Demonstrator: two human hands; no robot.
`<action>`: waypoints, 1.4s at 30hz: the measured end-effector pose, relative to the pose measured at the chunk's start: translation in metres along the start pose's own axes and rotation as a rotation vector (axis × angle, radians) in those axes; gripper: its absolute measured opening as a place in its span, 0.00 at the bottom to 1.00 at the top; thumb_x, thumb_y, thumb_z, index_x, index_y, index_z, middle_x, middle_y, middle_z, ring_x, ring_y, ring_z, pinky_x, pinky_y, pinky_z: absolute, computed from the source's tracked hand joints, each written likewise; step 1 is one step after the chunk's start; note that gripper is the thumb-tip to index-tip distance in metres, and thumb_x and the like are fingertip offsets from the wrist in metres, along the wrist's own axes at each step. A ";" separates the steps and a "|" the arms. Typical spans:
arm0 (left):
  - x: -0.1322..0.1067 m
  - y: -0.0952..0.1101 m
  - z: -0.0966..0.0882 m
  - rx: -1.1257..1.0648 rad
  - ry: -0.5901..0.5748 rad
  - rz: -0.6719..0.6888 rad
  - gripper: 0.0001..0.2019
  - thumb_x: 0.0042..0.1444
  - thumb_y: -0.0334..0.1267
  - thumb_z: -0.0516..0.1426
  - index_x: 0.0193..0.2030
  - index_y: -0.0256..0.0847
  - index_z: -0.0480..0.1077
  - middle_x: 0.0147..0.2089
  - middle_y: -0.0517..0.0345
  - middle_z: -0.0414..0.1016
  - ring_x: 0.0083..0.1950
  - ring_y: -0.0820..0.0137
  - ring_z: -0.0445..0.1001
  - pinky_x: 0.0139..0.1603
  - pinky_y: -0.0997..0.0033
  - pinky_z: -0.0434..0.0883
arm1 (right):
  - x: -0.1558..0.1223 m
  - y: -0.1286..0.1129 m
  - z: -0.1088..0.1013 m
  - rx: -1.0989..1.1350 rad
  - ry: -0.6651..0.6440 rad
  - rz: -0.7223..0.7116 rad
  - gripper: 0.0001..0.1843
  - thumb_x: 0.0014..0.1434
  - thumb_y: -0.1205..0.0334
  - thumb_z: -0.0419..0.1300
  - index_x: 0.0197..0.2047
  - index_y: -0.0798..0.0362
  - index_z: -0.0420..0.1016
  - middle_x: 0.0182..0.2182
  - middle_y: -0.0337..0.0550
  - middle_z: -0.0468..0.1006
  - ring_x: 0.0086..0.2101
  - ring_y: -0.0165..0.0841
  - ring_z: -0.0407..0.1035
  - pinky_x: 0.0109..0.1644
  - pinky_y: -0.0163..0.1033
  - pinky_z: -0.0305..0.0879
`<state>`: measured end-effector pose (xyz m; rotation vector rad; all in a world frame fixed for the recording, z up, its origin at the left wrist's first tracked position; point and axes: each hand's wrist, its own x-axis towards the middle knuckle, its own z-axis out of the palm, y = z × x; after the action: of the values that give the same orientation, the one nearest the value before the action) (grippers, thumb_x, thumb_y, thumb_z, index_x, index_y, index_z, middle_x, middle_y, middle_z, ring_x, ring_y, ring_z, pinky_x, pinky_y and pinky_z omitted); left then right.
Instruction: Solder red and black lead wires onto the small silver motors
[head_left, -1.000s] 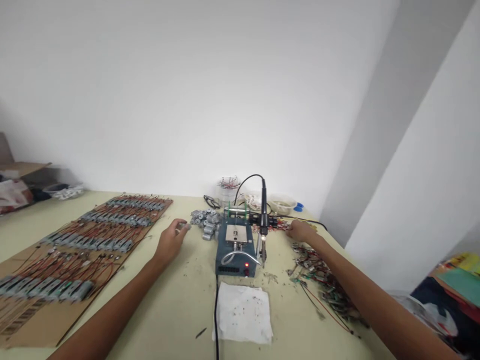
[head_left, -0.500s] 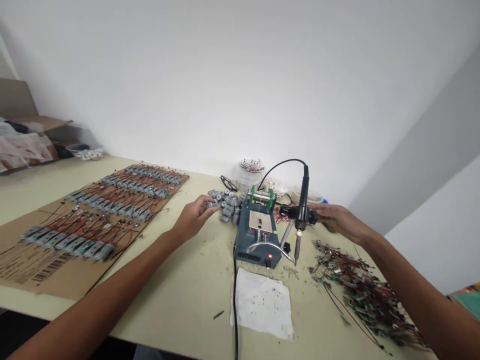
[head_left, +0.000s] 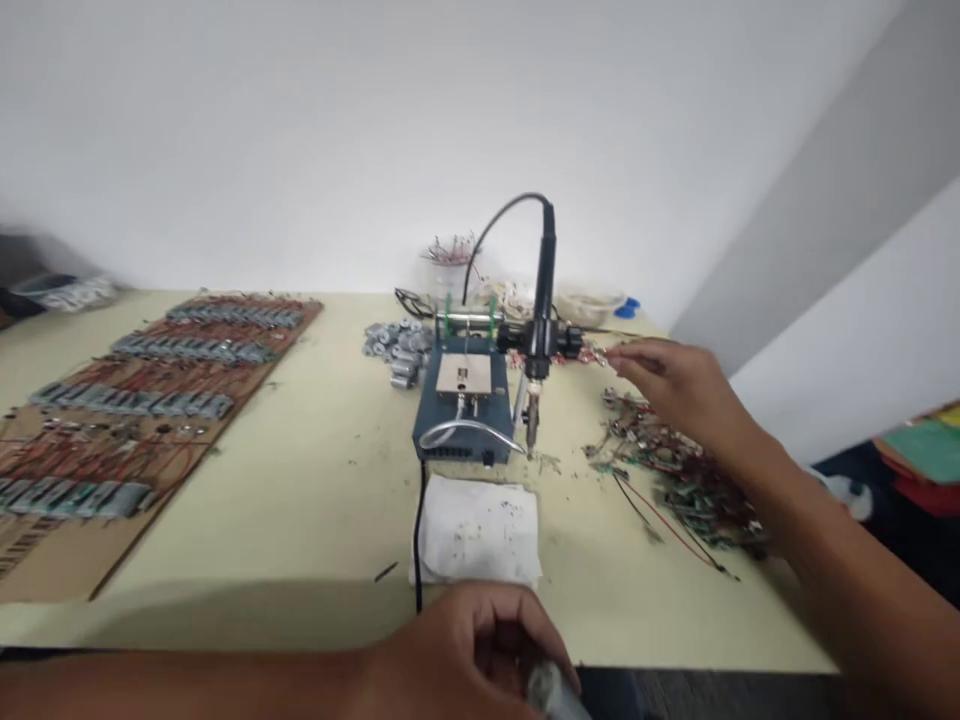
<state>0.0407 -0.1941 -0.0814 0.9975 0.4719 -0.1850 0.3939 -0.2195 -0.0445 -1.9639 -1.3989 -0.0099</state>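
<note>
My left hand [head_left: 472, 655] is low at the near table edge, fingers curled round a small grey motor [head_left: 551, 690] that is blurred. My right hand [head_left: 679, 385] reaches over the right side of the table, fingers pinched together near red-wired parts [head_left: 600, 352] beside the soldering iron [head_left: 541, 300]. What the pinch holds is too small to make out. The iron hangs upright on a blue station [head_left: 461, 415]. A heap of grey motors [head_left: 396, 345] lies left of the station.
A cardboard sheet [head_left: 90, 520] with rows of wired motors covers the left of the table. A white cloth [head_left: 476, 530] lies before the station, its black cable running off the near edge. A tangle of wired parts [head_left: 682, 480] lies right. Small containers [head_left: 589, 300] stand by the wall.
My left hand has drawn back from the motor heap to the near edge with a motor. My right hand stays near the iron. The view has tilted down.
</note>
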 end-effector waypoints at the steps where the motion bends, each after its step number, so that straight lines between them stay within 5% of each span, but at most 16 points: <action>1: 0.004 0.007 0.003 -0.031 0.024 -0.037 0.25 0.26 0.44 0.80 0.31 0.41 0.76 0.23 0.66 0.70 0.24 0.78 0.60 0.22 0.78 0.54 | -0.001 0.000 0.001 -0.023 0.033 -0.003 0.15 0.65 0.49 0.62 0.45 0.46 0.87 0.45 0.49 0.85 0.45 0.48 0.77 0.54 0.55 0.70; 5: 0.008 0.027 0.004 -0.057 0.008 -0.113 0.25 0.26 0.41 0.79 0.31 0.41 0.76 0.23 0.66 0.72 0.23 0.77 0.62 0.22 0.76 0.54 | -0.008 -0.001 0.001 -0.056 0.076 -0.026 0.13 0.66 0.51 0.62 0.44 0.44 0.87 0.42 0.47 0.84 0.46 0.47 0.76 0.54 0.54 0.69; 9: 0.007 0.025 -0.005 -0.052 -0.043 -0.108 0.22 0.32 0.48 0.78 0.30 0.40 0.76 0.27 0.63 0.75 0.27 0.77 0.65 0.30 0.77 0.60 | -0.014 -0.005 0.002 -0.016 0.041 0.001 0.17 0.70 0.52 0.58 0.57 0.45 0.79 0.37 0.43 0.86 0.34 0.39 0.78 0.39 0.45 0.70; 11: 0.010 0.020 -0.012 -0.063 -0.048 -0.100 0.23 0.33 0.52 0.77 0.29 0.40 0.76 0.30 0.61 0.77 0.29 0.77 0.68 0.33 0.76 0.61 | -0.016 -0.008 0.005 -0.001 0.020 0.021 0.15 0.69 0.50 0.60 0.53 0.47 0.78 0.35 0.42 0.86 0.31 0.37 0.77 0.34 0.42 0.68; 15: 0.024 0.015 -0.028 -0.085 -0.054 -0.077 0.24 0.29 0.49 0.78 0.24 0.41 0.73 0.19 0.67 0.69 0.20 0.78 0.59 0.21 0.75 0.51 | -0.020 -0.017 0.012 0.010 -0.040 0.044 0.15 0.68 0.45 0.60 0.38 0.48 0.76 0.27 0.38 0.80 0.24 0.33 0.70 0.29 0.40 0.64; 18: 0.027 0.020 -0.035 -0.134 -0.012 -0.016 0.23 0.30 0.46 0.79 0.29 0.41 0.75 0.19 0.70 0.67 0.19 0.80 0.57 0.20 0.76 0.51 | -0.024 -0.025 0.016 0.006 -0.075 0.045 0.17 0.70 0.44 0.58 0.38 0.47 0.76 0.29 0.40 0.79 0.26 0.34 0.68 0.30 0.41 0.62; 22: 0.018 0.030 -0.027 -0.260 0.085 0.106 0.22 0.45 0.51 0.75 0.41 0.42 0.78 0.20 0.71 0.65 0.17 0.81 0.55 0.17 0.76 0.48 | -0.031 -0.036 0.019 0.050 -0.177 0.029 0.16 0.70 0.44 0.58 0.40 0.46 0.76 0.31 0.40 0.79 0.30 0.35 0.69 0.33 0.41 0.62; 26: 0.014 0.032 -0.019 -0.423 0.109 0.142 0.17 0.58 0.50 0.67 0.48 0.43 0.77 0.25 0.64 0.73 0.16 0.81 0.63 0.16 0.80 0.53 | -0.040 -0.047 0.022 0.194 -0.287 -0.010 0.12 0.71 0.47 0.59 0.41 0.45 0.75 0.33 0.39 0.77 0.32 0.34 0.69 0.34 0.39 0.63; 31: 0.018 0.041 -0.024 -0.445 0.133 0.126 0.20 0.54 0.44 0.71 0.49 0.38 0.73 0.43 0.50 0.83 0.24 0.74 0.80 0.19 0.82 0.68 | -0.049 -0.056 0.021 0.314 -0.417 -0.095 0.06 0.70 0.53 0.62 0.40 0.42 0.77 0.33 0.35 0.76 0.33 0.32 0.70 0.34 0.36 0.65; 36: 0.018 0.053 -0.028 -0.420 0.243 0.110 0.18 0.48 0.36 0.74 0.41 0.35 0.74 0.38 0.53 0.83 0.27 0.74 0.81 0.20 0.85 0.72 | -0.053 -0.066 0.020 0.334 -0.531 -0.048 0.05 0.69 0.54 0.63 0.40 0.39 0.79 0.35 0.34 0.78 0.35 0.32 0.73 0.36 0.37 0.65; 42: 0.019 0.048 -0.032 -0.406 0.219 0.082 0.17 0.53 0.41 0.73 0.39 0.36 0.71 0.32 0.57 0.82 0.19 0.78 0.75 0.16 0.86 0.69 | -0.063 -0.075 0.027 0.435 -0.536 0.014 0.04 0.67 0.56 0.65 0.38 0.38 0.78 0.29 0.32 0.74 0.30 0.30 0.68 0.31 0.35 0.61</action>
<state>0.0650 -0.1398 -0.0679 0.6385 0.6382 0.0944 0.2956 -0.2448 -0.0487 -1.6647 -1.5476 0.8118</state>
